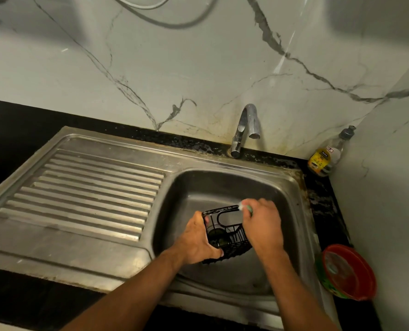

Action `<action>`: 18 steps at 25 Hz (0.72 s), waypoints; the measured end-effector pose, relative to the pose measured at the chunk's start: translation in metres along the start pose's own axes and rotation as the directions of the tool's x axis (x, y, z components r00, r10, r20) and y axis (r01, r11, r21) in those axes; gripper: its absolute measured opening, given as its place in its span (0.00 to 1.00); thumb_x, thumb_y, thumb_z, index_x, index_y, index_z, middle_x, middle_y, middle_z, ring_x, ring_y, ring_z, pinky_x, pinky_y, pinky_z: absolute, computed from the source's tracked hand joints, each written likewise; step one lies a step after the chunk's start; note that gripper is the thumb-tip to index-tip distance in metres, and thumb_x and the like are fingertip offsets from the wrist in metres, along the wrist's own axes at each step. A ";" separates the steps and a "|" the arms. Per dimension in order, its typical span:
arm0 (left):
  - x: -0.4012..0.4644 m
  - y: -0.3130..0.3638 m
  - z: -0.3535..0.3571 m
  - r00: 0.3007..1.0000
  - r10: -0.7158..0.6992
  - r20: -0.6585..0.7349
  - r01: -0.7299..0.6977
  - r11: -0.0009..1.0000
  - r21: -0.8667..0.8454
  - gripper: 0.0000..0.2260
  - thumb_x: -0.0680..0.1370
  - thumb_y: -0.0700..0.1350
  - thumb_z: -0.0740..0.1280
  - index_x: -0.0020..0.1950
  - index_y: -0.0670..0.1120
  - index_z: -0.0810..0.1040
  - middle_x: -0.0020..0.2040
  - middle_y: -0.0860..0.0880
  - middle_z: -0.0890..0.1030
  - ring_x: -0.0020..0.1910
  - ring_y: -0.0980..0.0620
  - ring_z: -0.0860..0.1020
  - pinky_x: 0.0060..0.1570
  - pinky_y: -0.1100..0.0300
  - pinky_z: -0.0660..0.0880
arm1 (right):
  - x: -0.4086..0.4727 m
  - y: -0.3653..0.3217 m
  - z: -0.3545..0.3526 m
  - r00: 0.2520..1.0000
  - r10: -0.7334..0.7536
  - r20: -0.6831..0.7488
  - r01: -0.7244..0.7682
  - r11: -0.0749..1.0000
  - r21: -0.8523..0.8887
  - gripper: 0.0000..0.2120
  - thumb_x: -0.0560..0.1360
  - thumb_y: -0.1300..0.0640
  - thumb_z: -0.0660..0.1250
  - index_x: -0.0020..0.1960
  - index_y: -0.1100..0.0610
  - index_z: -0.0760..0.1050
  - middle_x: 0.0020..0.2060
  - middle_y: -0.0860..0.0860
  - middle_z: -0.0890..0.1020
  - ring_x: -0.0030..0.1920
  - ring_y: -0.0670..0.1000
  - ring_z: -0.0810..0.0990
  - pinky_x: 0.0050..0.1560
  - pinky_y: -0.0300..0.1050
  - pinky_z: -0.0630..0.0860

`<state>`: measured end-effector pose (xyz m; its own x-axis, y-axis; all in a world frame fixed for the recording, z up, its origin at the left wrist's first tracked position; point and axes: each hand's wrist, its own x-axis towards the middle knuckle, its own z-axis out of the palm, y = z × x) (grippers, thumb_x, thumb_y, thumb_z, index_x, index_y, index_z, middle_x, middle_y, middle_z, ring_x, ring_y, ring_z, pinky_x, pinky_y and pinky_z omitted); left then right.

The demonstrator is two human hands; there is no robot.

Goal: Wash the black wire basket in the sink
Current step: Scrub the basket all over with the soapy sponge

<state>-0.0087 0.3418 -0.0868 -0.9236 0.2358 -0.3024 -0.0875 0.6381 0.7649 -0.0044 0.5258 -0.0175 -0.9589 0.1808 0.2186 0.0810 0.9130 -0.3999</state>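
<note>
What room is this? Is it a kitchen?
Most likely a kitchen. There is a stainless steel sink with a ribbed draining board, a curved chrome tap, and a clear bottle of dish liquid in the corner.

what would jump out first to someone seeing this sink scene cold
First, the two hands over the steel sink: the left hand grips the black wire basket by its left side, while the right hand holds a soapy green scrubber against the basket's top rim. Next, the chrome tap behind the basin, with no water visible, and the red tub on the black counter at the right.
</note>
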 end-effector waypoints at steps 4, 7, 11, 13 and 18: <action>-0.002 0.004 -0.001 0.999 0.027 -0.021 -0.026 1.000 0.017 0.41 0.51 0.62 0.76 0.57 0.52 0.61 0.57 0.53 0.71 0.56 0.55 0.75 0.53 0.58 0.78 | -0.031 -0.037 0.025 0.994 -0.107 0.015 0.105 0.988 0.110 0.08 0.76 0.60 0.69 0.53 0.53 0.84 0.45 0.51 0.84 0.48 0.54 0.80 0.53 0.53 0.79; 0.000 -0.001 -0.001 0.999 0.052 -0.005 -0.051 0.997 0.057 0.42 0.52 0.62 0.78 0.58 0.53 0.61 0.58 0.53 0.71 0.57 0.55 0.74 0.56 0.55 0.78 | -0.030 -0.036 0.023 0.988 -0.129 0.083 0.111 0.975 0.193 0.12 0.74 0.65 0.66 0.50 0.52 0.84 0.47 0.47 0.82 0.52 0.49 0.77 0.58 0.43 0.75; 0.003 0.002 -0.005 0.999 0.029 0.030 -0.031 0.998 0.061 0.39 0.54 0.60 0.78 0.56 0.54 0.60 0.57 0.53 0.70 0.57 0.53 0.74 0.55 0.53 0.79 | -0.030 -0.027 0.008 0.968 -0.142 0.207 0.107 0.979 0.171 0.14 0.68 0.68 0.67 0.41 0.49 0.83 0.43 0.39 0.80 0.52 0.45 0.75 0.59 0.40 0.72; 0.002 0.005 -0.006 1.000 0.012 0.024 -0.014 0.998 0.065 0.37 0.56 0.57 0.78 0.55 0.54 0.60 0.55 0.53 0.69 0.54 0.53 0.74 0.50 0.56 0.78 | -0.024 -0.016 -0.002 0.982 -0.089 0.165 0.072 0.992 0.106 0.12 0.64 0.65 0.68 0.37 0.47 0.80 0.41 0.40 0.82 0.51 0.47 0.77 0.57 0.46 0.72; 0.001 0.008 -0.008 0.999 0.017 0.038 -0.020 0.997 0.073 0.37 0.55 0.58 0.77 0.55 0.52 0.60 0.56 0.52 0.69 0.56 0.53 0.73 0.50 0.59 0.74 | -0.020 -0.031 -0.001 0.961 -0.123 0.248 0.089 0.986 0.142 0.04 0.71 0.55 0.70 0.44 0.47 0.80 0.44 0.43 0.83 0.49 0.46 0.79 0.54 0.45 0.75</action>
<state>-0.0130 0.3412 -0.0761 -0.9099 0.2746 -0.3110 -0.0417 0.6852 0.7272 0.0131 0.4942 -0.0083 -0.9988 -0.0290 0.0387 -0.0445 0.8642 -0.5011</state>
